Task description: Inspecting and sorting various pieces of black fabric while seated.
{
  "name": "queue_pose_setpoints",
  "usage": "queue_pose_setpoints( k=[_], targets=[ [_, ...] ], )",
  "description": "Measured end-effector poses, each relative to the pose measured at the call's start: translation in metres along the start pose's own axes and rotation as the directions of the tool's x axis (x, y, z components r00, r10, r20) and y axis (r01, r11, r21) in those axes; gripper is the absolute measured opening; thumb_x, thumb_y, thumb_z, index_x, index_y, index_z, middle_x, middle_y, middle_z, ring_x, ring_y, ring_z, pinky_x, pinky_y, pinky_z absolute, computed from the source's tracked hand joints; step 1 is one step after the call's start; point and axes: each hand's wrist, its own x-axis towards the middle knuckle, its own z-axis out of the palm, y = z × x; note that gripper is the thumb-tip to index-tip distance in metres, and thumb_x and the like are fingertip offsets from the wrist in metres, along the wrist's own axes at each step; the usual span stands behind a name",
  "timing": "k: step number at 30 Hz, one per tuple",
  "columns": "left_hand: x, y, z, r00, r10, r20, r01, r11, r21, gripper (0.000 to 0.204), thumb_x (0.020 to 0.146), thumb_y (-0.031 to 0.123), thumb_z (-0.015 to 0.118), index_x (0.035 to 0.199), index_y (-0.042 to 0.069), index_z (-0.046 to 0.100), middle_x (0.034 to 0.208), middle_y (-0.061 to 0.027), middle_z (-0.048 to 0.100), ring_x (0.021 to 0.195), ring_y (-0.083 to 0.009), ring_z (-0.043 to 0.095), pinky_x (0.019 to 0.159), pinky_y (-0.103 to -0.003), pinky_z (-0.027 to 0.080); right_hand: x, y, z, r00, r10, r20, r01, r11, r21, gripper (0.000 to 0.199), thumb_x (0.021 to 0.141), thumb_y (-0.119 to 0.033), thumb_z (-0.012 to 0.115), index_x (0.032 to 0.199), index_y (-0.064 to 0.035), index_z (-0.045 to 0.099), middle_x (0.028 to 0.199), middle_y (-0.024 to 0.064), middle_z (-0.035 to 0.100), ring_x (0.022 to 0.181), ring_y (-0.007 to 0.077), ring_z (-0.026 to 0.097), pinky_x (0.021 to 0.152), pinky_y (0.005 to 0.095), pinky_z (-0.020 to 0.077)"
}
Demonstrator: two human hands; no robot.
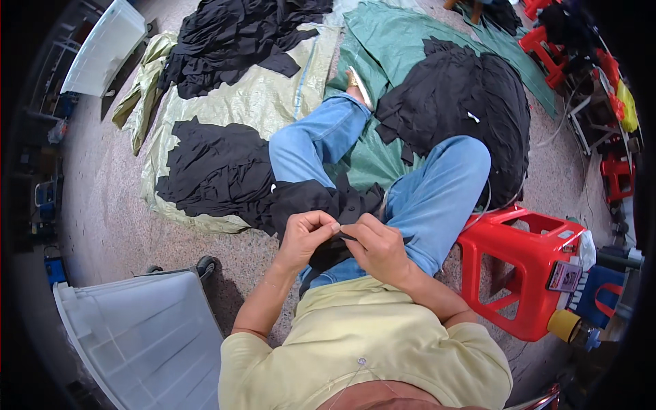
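Both my hands are close together over my lap, thumbs and fingertips pinched on a black garment (304,198) draped across my thighs. My left hand (305,238) grips its edge between thumb and forefinger. Just beside it, my right hand (380,249) pinches the same cloth, fingers curled and partly hidden. Small buttons seem to show on the fabric beyond my fingers. Whether a tiny tool is between my fingertips is too small to tell. On my left, a pile of black garments (212,167) reaches up to the cloth in my lap.
A larger black heap (471,102) lies on a green sheet (372,27) ahead right; another black pile (229,41) rests on a pale woven sheet (294,89). Close on my right stands a red plastic stool (512,236). A white wheeled bin (143,335) is at my left.
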Motion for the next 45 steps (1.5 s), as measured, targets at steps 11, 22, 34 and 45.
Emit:
queue_pose_setpoints(
  k=[11, 22, 34, 45],
  targets=[
    [-0.011, -0.012, 0.015, 0.947, 0.319, -0.020, -0.275, 0.845, 0.458, 0.013, 0.085, 0.007, 0.074, 0.091, -0.004, 0.070, 0.078, -0.0073, 0.069, 0.067, -0.0088, 0.059, 0.061, -0.025, 0.046, -0.010, 0.013, -0.001, 0.998, 0.061, 0.034, -0.061, 0.998, 0.012, 0.021, 0.071, 0.006, 0.074, 0.089, -0.0008, 0.067, 0.076, 0.0108, 0.060, 0.061, 0.0289, 0.061, 0.052, 0.0356, 0.0480],
    [-0.013, -0.015, 0.021, 0.978, 0.130, -0.164, -0.073, 0.945, 0.318, 0.009, 0.088, 0.002, 0.066, 0.094, -0.003, 0.071, 0.081, -0.0017, 0.067, 0.070, -0.0045, 0.056, 0.062, -0.021, 0.044, -0.006, 0.026, 0.004, 0.987, 0.158, 0.010, -0.156, 0.966, 0.205, 0.013, 0.077, 0.005, 0.072, 0.088, 0.0013, 0.068, 0.075, 0.0088, 0.060, 0.066, 0.0214, 0.060, 0.058, 0.0314, 0.0443],
    [-0.014, -0.031, 0.033, 0.964, 0.080, -0.252, -0.081, 0.997, 0.008, 0.005, 0.091, 0.004, 0.066, 0.092, 0.000, 0.068, 0.079, 0.0077, 0.060, 0.069, 0.0013, 0.048, 0.061, -0.016, 0.039, -0.019, 0.049, 0.012, 0.688, 0.570, 0.450, -0.674, 0.271, 0.687, 0.007, 0.088, -0.007, 0.073, 0.088, -0.0007, 0.070, 0.084, -0.0029, 0.065, 0.076, 0.0020, 0.055, 0.067, 0.0183, 0.0431],
    [0.007, -0.013, -0.001, 0.842, -0.539, 0.011, 0.531, 0.826, -0.192, 0.037, 0.100, 0.035, 0.059, 0.077, 0.008, 0.065, 0.074, 0.0044, 0.064, 0.063, -0.0030, 0.054, 0.057, -0.023, 0.042, -0.017, 0.008, 0.015, 0.987, 0.013, 0.158, -0.031, 0.993, 0.113, 0.021, 0.069, -0.001, 0.078, 0.088, -0.0055, 0.070, 0.076, 0.0068, 0.061, 0.063, 0.0247, 0.061, 0.056, 0.0330, 0.0474]
  ],
)
